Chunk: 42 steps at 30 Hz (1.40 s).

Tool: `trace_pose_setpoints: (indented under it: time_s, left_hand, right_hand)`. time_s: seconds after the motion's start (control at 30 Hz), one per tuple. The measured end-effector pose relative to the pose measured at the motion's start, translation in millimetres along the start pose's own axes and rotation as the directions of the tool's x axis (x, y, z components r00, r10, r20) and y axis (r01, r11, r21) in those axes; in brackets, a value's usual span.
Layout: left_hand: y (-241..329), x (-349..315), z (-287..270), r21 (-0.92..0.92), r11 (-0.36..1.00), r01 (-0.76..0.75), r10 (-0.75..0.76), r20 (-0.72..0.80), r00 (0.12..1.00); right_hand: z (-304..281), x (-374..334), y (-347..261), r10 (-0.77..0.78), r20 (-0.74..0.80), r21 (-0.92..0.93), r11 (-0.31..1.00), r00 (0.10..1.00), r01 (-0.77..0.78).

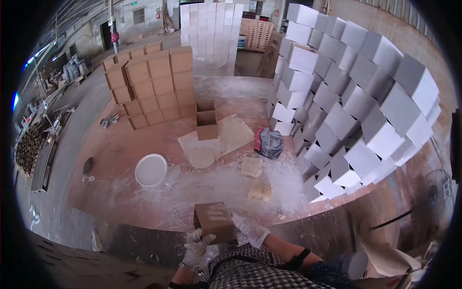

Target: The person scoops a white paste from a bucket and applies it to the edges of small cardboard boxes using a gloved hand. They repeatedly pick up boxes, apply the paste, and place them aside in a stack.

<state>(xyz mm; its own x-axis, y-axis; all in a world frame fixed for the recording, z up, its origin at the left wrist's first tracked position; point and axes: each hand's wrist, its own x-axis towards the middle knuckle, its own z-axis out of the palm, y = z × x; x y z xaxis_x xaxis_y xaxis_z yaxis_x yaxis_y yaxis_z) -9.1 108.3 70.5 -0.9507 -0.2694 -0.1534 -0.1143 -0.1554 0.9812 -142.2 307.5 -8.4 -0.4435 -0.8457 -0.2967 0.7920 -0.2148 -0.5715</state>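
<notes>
In front of my body a brown box (210, 217) is tilted, with whitish smears on its upper face. My left hand (196, 246), in a whitish glove, is closed on the box's lower left side. At the box's right edge lies my right hand (250, 230), in a thin translucent glove. Its fingers are stretched out flat against the box, with the tips partly hard to make out. A round white tray (151, 170) sits farther off to the left on the reddish table (113, 204), whose top carries white smears.
Brown boxes (159, 82) are stacked at the back left, with open boxes (207, 126) beside them. A tall wall of white boxes (346, 103) rises on the right. A grey and pink bundle (270, 143) and a flat board (231, 137) lie mid-table. A bucket (357, 265) stands lower right.
</notes>
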Motion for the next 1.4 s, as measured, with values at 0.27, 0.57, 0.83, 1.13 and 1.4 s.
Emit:
trace_pose_setpoints:
  time_s: [0.27, 0.57, 0.83, 1.13, 1.4]
  left_hand:
    - [49, 31, -2, -0.306, 0.938, 0.164, -0.159, 0.044, 0.986]
    - [56, 52, 6, -0.127, 0.981, 0.148, -0.137, 0.089, 0.987]
    - [20, 37, -33, -0.062, 0.965, 0.255, -0.263, -0.25, 0.932]
    - [31, -13, -75, -0.407, 0.899, 0.161, -0.35, -0.448, 0.822]
    - [25, 3, -103, -0.499, 0.865, 0.055, -0.335, -0.492, 0.803]
  right_hand:
    - [77, 36, -56, -0.09, -0.031, -0.887, 0.461, 0.996, 0.014]
    - [42, 81, -61, 0.013, 0.178, -0.875, 0.458, 0.984, 0.153]
    - [-27, 146, -75, -0.111, 0.181, -0.465, 0.866, 0.977, 0.185]
    - [42, 244, -159, -0.502, 0.014, -0.976, -0.196, 0.865, -0.098]
    - [86, 307, -139, -0.145, -0.095, -0.601, -0.781, 0.985, -0.173]
